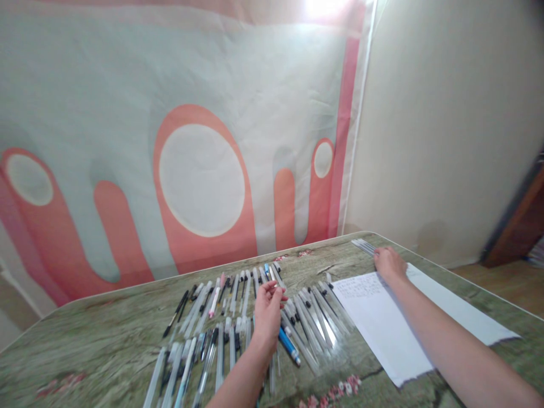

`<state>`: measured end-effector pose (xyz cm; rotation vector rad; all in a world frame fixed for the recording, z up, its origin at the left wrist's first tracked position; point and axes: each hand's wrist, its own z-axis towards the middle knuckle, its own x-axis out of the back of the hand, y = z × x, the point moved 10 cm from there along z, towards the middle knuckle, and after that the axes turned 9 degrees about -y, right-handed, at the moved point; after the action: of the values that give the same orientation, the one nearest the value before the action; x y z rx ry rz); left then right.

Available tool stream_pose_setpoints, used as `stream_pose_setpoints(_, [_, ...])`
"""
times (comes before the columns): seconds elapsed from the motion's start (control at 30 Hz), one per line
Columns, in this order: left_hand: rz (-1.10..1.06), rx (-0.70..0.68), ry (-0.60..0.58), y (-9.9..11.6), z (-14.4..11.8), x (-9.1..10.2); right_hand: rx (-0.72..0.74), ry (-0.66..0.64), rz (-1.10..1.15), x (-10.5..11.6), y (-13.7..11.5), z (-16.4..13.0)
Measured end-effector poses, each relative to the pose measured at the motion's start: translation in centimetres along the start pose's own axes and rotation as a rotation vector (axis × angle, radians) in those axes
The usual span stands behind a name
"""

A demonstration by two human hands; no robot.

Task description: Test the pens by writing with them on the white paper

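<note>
1. Pens (302,314), mostly clear-barrelled and several with dark caps, lie side by side on the green, wood-patterned tabletop (106,340): two rows to the left, one slanted group to the right.
2. My left hand (268,309) hovers among them, between the rows and the slanted group, its fingers loosely curled and its thumb close to them; a white pen (272,273) shows just beyond the fingertips, and I cannot tell whether it is gripped.
3. My right hand (389,265) rests at the far edge of the paper (382,323), fingers bent at the near ends of some thin pale rods (361,245); whether they are held or merely touched, I cannot tell.
4. Handwriting fills the paper's far left part; my right forearm (459,328) crosses over the sheet.
5. Just right of my left hand lies a blue pen (289,347); a pink-and-white pen (214,300) lies in the far row.
6. Behind hangs a grey-and-coral banner (110,85), beside a plain wall (437,113).
</note>
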<state>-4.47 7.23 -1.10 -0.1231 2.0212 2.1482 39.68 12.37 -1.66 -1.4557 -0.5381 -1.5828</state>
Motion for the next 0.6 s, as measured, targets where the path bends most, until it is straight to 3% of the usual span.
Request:
stream_pose_setpoints(0.17, [-0.029,-0.006,0.013,-0.1,-0.2,0.2,0.101,0.051,0.002,1.3,-2.5,-0.6])
stream_pose_setpoints(0.33, [-0.060,-0.006,0.018,-0.6,-0.3,0.3,0.417,0.113,0.184,4.9,-10.9,-3.6])
stream_pose_setpoints(0.4, [-0.065,-0.008,0.023,-0.6,-0.3,0.4,0.551,-0.033,0.308,4.7,-15.6,-5.8])
stream_pose_setpoints(0.47, [-0.067,-0.011,0.031,-0.4,-0.3,0.5,0.719,-0.324,0.373,2.5,-20.8,-9.0])
stream_pose_setpoints(0.6, [-0.072,-0.026,0.065,0.2,-0.4,1.0,0.827,-0.481,0.316,-0.5,-27.4,-14.4])
